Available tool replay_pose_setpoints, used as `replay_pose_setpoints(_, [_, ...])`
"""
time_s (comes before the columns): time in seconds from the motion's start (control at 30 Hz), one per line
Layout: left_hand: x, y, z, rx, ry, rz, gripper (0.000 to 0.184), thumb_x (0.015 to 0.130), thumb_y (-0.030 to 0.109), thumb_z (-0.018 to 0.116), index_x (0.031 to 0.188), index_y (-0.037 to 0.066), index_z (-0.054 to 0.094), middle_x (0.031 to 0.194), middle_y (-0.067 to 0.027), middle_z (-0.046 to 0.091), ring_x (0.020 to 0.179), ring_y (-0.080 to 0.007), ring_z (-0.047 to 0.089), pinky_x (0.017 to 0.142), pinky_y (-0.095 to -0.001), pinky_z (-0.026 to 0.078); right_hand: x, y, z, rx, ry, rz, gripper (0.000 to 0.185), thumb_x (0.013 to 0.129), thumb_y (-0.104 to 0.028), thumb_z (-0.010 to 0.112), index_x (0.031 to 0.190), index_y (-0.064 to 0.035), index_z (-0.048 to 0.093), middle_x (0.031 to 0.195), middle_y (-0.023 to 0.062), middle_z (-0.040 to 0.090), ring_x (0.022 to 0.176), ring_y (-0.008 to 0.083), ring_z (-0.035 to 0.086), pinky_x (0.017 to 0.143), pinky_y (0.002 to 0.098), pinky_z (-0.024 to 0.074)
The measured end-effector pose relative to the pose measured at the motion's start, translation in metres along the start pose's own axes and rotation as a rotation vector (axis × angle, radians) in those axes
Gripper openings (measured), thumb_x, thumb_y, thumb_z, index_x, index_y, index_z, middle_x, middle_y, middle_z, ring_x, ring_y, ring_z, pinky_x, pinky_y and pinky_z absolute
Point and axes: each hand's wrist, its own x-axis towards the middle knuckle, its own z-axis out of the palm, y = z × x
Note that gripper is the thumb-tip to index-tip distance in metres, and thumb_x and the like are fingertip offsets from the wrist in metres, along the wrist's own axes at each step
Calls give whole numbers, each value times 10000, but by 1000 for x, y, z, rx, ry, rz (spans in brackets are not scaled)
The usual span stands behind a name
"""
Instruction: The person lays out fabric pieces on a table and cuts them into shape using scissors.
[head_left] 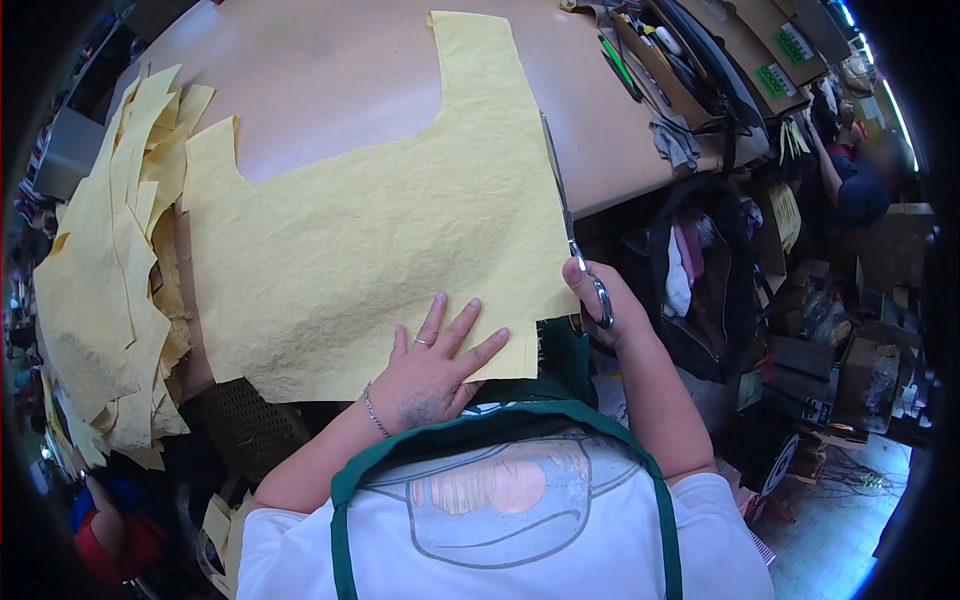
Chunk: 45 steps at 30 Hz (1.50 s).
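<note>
Where the yellow cloth lies: flat across the bench.
Left hand: at 6 o'clock, fingers spread wide on the cloth, probably steadying it.
Right hand: at 3 o'clock, fingers holding scissors along the cloth's edge.
Yellow pile: at 9 o'clock, apparently kept aside.

One head-worn view — looking forward and steeply down, close above the hands.
</note>
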Motion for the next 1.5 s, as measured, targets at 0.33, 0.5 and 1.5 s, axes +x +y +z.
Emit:
replay_pose_setpoints(0.33, [0, 0, -1, -50, -27, -9, 577, 795, 278, 493, 1311, 297, 235, 1397, -102, 100, 1267, -405, 44, 869, -668, 222, -8, -6, 7, -73, 111, -28, 702, 642, -698, 496, 783, -12, 531, 579, -1, 487, 477, 70, 462, 422, 208, 347])
replay_pose_setpoints(0.5, [-1, 0, -1, -70, -39, -12, 589, 787, 253, 497, 1313, 296, 233, 1397, -102, 101, 1268, -405, 40, 870, -669, 218, -8, -1, 6, -116, 164, -29, 661, 656, -677, 504, 741, -23, 524, 529, -15, 463, 420, 51, 439, 379, 188, 337])
replay_pose_setpoints(1.5, [-12, -10, 6, -97, -126, 50, 583, 800, 348, 505, 1307, 332, 218, 1384, -92, 153, 1250, -389, 157, 879, -653, 248, -3, -15, 9, -57, 203, -24, 618, 637, -688, 507, 612, -76, 432, 494, -23, 402, 395, 59, 398, 365, 197, 309])
